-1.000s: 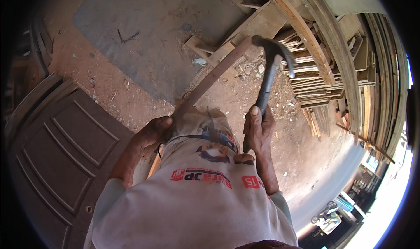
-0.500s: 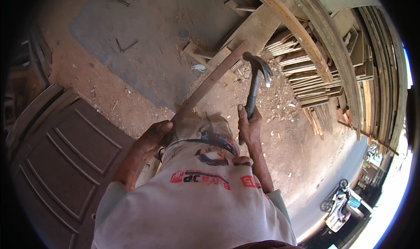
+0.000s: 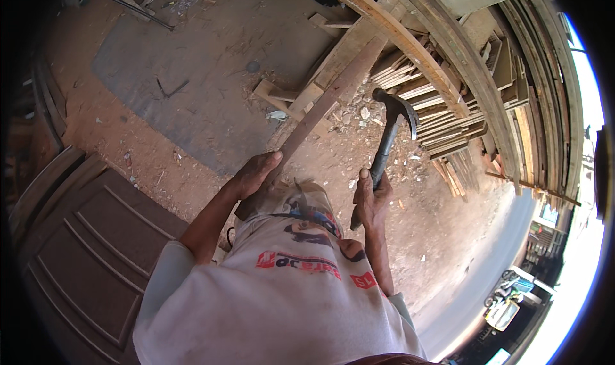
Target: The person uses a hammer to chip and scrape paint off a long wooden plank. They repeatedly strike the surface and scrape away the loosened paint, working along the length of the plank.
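A long reddish-brown strip of wood (image 3: 323, 108) slants away from my body toward the far right. My left hand (image 3: 257, 174) is closed on its near end, with the thumb along the top. In my right hand (image 3: 373, 201) I grip a claw hammer (image 3: 386, 144) by its dark handle. The hammer stands tilted with its head up and its claw curving to the right. It is apart from the strip, to the right of it. Part of the strip's near end is hidden by my hand.
A brown panelled door (image 3: 96, 249) lies at the left. Stacked boards (image 3: 442, 118) and long curved planks (image 3: 474, 64) fill the far right. A wooden bench-like frame (image 3: 346, 57) stands ahead. Debris litters the dirt ground. A motorbike (image 3: 503, 307) is at the lower right.
My left hand has moved forward and to the right with the strip, whose far end reaches farther. The hammer has moved slightly right and lower. The view has shifted a little.
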A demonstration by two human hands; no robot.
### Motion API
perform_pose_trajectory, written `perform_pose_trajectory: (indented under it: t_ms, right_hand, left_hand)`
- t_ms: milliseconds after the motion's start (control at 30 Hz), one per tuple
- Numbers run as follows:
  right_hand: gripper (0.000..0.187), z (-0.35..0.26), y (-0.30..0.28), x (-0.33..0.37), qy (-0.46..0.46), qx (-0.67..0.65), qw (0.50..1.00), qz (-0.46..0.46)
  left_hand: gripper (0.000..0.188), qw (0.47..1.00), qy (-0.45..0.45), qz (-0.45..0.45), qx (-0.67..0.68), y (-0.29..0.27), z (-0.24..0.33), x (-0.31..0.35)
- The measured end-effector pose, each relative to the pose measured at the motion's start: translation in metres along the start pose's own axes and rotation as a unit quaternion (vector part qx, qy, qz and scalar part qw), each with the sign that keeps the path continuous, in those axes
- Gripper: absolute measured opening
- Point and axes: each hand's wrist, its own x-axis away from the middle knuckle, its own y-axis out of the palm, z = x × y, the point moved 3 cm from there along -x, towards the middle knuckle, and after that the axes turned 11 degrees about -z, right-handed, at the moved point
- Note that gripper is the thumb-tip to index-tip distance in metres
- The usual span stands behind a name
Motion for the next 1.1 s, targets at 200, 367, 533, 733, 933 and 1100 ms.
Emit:
perform_pose_trajectory:
  t_ms: [200,367,533,733,933,1100]
  right_hand:
    - [0.039,-0.043,0.006,0.012,-0.221,-0.075,0.972,-0.018]
    - [0.031,-0.040,0.013,-0.012,-0.280,-0.046,0.957,-0.059]
    - [0.048,-0.014,0.029,-0.048,-0.020,0.323,0.944,-0.070]
    - [0.047,-0.077,0.031,-0.009,-0.207,0.014,0.978,-0.037]
    - [0.044,-0.020,0.013,-0.028,-0.383,0.066,0.921,-0.028]
    - [0.048,0.034,0.024,-0.040,-0.011,0.235,0.971,-0.044]
  left_hand:
    - [0.066,1.000,-0.003,-0.002,0.002,-0.013,-0.015,-0.013]
    - [0.067,1.000,0.004,-0.009,-0.024,-0.023,-0.024,-0.018]
    - [0.064,1.000,0.017,0.004,-0.017,-0.019,-0.018,-0.018]
    - [0.063,0.998,0.001,-0.022,0.051,-0.017,-0.023,-0.012]
    - [0.064,1.000,-0.009,0.001,0.008,-0.015,-0.014,-0.009]
    - [0.065,0.993,-0.003,0.048,-0.104,-0.015,-0.017,-0.006]
